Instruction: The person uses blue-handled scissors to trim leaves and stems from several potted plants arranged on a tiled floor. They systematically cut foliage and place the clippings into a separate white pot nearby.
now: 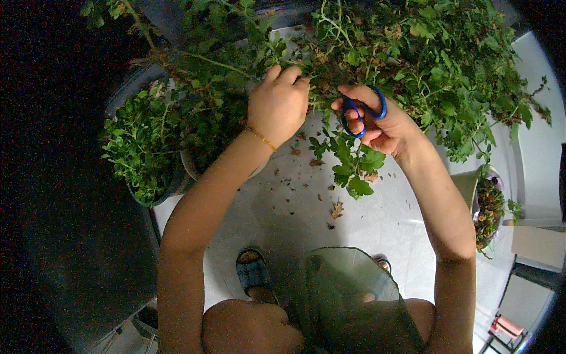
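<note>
Blue-handled scissors sit in my right hand, with fingers through the loops; their blades are lost against the dark foliage. To the left, my left hand has its fingertips bent into the leafy stems of a plant, and a gold-coloured bracelet circles the wrist. What those fingertips grip is hidden behind the hand. A large leafy plant with some dry brown leaves spreads behind and right of my right hand. A sprig of lobed green leaves hangs below the scissors.
A pot of small-leaved green plants stands at the left. At the right a pale pot is tilted on its side, holding dry plant matter. Dry leaves and crumbs lie on the pale floor, near my sandalled feet. Below centre is a translucent green fabric.
</note>
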`<action>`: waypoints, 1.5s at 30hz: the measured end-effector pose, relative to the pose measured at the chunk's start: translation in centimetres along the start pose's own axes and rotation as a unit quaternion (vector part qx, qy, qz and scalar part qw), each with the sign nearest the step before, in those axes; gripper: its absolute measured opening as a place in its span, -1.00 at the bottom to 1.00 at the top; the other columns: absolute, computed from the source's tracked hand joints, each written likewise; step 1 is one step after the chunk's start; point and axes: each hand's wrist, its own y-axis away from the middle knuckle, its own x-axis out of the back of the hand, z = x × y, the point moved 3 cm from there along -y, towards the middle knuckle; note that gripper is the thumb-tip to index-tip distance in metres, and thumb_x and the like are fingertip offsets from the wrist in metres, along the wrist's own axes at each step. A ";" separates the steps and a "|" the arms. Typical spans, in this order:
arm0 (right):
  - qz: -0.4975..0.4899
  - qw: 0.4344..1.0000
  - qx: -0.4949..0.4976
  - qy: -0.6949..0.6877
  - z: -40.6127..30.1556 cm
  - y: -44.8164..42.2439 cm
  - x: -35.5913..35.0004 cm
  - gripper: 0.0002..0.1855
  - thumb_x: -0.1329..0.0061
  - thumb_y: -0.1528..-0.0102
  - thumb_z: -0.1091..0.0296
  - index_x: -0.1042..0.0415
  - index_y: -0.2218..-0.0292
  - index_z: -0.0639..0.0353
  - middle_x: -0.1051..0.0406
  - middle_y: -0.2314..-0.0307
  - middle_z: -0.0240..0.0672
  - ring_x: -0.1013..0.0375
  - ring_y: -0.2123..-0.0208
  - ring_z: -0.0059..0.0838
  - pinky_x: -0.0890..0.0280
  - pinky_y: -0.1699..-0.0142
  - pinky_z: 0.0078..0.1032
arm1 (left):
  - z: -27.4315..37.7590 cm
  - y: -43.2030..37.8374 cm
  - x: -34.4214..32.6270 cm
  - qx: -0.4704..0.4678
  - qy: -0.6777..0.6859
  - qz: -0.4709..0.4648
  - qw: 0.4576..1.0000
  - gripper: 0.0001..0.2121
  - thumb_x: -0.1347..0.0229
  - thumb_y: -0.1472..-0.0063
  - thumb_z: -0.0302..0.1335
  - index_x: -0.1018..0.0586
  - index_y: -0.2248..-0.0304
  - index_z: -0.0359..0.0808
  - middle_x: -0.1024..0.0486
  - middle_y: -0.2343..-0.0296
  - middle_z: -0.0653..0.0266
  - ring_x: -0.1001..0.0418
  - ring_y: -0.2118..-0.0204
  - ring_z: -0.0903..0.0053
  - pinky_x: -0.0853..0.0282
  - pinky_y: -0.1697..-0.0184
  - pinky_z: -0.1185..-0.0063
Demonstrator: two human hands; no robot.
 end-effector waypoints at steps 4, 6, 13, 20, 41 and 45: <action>0.008 0.999 0.023 0.039 0.0 0.7 0.0 -0.68 -0.02 0.02 0.13 -0.38 0.43 0.26 -0.23 0.76 -0.54 -0.17 0.80 -0.74 0.14 0.81 -0.83 | 0.1 -0.3 0.0 0.002 0.002 -0.002 1.000 -0.83 0.00 -0.04 -0.48 -0.55 0.36 -0.31 -0.45 0.35 0.22 -0.36 0.30 0.29 -0.33 0.23 0.45; 0.026 0.994 0.062 0.083 0.3 1.1 -0.5 -0.68 -0.02 0.03 0.15 -0.38 0.45 0.28 -0.23 0.77 -0.53 -0.18 0.81 -0.73 0.15 0.82 -0.81 | 0.0 -0.4 0.0 0.002 0.005 0.005 1.000 -0.83 0.00 -0.04 -0.48 -0.55 0.36 -0.32 -0.44 0.35 0.22 -0.36 0.29 0.30 -0.33 0.22 0.46; 0.080 0.983 0.097 0.130 1.0 1.0 -2.0 -0.64 0.02 0.01 0.14 -0.37 0.44 0.35 -0.25 0.75 -0.47 -0.25 0.79 -0.68 0.13 0.82 -0.78 | 0.1 -0.5 0.1 -0.002 -0.012 -0.008 1.000 -0.83 0.00 -0.05 -0.46 -0.55 0.35 -0.29 -0.45 0.35 0.24 -0.37 0.28 0.30 -0.35 0.23 0.46; 0.081 0.987 0.093 0.105 1.5 1.0 -2.0 -0.62 0.01 0.00 0.12 -0.35 0.43 0.35 -0.27 0.73 -0.45 -0.26 0.78 -0.67 0.07 0.82 -0.80 | 0.4 -1.9 0.1 0.075 -0.006 -0.112 0.991 -0.78 0.00 -0.05 -0.46 -0.52 0.28 -0.26 -0.46 0.36 0.11 -0.47 0.45 0.23 -0.40 0.33 0.37; -0.006 0.983 0.034 -0.179 3.8 4.6 1.9 -0.71 0.05 0.00 0.15 -0.33 0.41 0.22 -0.27 0.70 -0.48 -0.28 0.71 -0.66 0.03 0.78 -0.80 | 2.0 -17.6 -0.4 0.169 -0.030 -0.491 0.854 -0.86 0.07 -0.13 -0.56 -0.46 0.47 -0.49 -0.46 0.43 0.00 -0.49 0.49 0.42 -0.42 0.50 0.45; -0.027 0.982 0.040 -0.182 3.6 5.5 2.3 -0.71 0.05 0.00 0.15 -0.34 0.40 0.23 -0.27 0.69 -0.47 -0.28 0.72 -0.65 0.04 0.78 -0.79 | 1.5 -18.3 -1.9 -0.132 -0.414 -0.510 0.742 -0.82 0.01 -0.07 -0.51 -0.54 0.34 -0.38 -0.50 0.41 0.09 -0.48 0.42 0.37 -0.41 0.44 0.44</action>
